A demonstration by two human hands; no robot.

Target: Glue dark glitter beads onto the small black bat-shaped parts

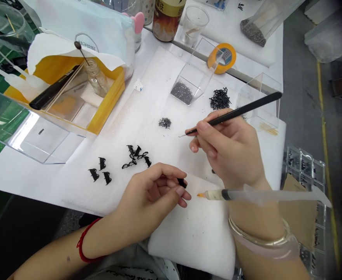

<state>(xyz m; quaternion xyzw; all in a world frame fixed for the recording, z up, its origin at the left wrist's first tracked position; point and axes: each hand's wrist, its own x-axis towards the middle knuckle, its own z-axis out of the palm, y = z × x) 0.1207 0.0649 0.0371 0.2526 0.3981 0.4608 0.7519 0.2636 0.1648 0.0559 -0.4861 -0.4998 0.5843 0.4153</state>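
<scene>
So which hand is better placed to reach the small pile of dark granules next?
Probably the right hand: the tip of its slim black tool is near the small pile. The left hand is farther off, holding a small black piece.

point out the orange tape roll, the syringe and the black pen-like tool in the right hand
orange tape roll (232,54): head view, right side of its orange ring
syringe (254,195): head view, on its translucent barrel
black pen-like tool (246,107): head view, on its handle, beyond the fingers

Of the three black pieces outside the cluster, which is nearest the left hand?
The lowest black piece; the upper one and leftmost one lie farther from the left hand.
</scene>
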